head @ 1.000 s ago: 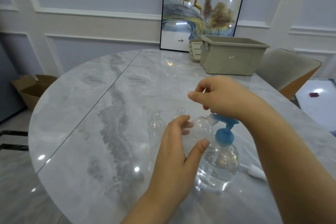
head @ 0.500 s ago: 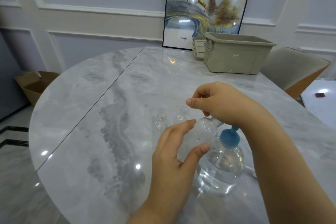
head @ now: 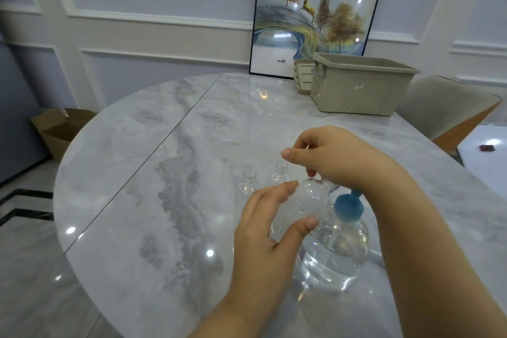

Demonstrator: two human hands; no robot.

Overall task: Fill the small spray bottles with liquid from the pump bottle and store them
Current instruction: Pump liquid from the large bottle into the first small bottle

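A: Bottle orientation?
B: Small clear spray bottle [head: 311,202] was tilted, long axis diagonal, neck pointing up and away to the right, toward the blue pump head [head: 348,205]. Base sat in the left hand [head: 270,230].
A: Left grip?
B: Fingers and thumb half curled round the body, thumb on the near side.
A: Right hand [head: 333,158]?
B: Above the neck, fingers curled, thumb out to the left. Fingertips were at the bottle mouth; couldn't tell what they pinched.
A: Pump bottle [head: 333,252]?
B: Upright on the desk [head: 175,200], just right of the left hand, under the right wrist. Two more open bottles [head: 249,182] stood just beyond the left fingertips.
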